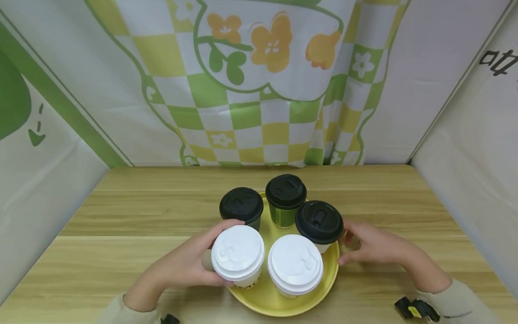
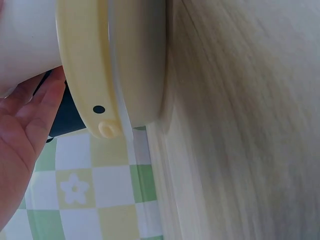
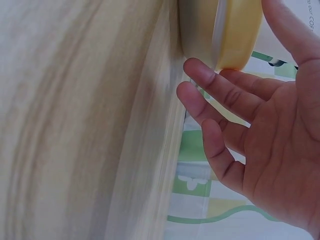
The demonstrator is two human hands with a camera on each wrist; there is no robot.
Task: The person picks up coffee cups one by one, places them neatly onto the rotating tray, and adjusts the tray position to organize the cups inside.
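Observation:
A round yellow tray (image 1: 279, 307) carries several lidded paper cups. My left hand (image 1: 184, 258) curls round the front-left cup with a white lid (image 1: 238, 252); in the left wrist view its fingers (image 2: 42, 107) lie against the white cup wall. Beside it stands another white-lidded cup (image 1: 295, 264). Three cups with black lids stand behind: one at left (image 1: 241, 204), a green one (image 1: 283, 216) at the back, one at right (image 1: 319, 221). My right hand (image 1: 374, 245) is at the tray's right edge, fingers spread and loosely bent, holding nothing; whether it touches the rim I cannot tell.
The tray sits on a thick round base (image 2: 142, 60), raised above the wooden table (image 1: 141, 211). A checked fabric backdrop (image 1: 251, 112) with flowers hangs along the table's back edge. Pale side panels (image 1: 477, 148) flank the table.

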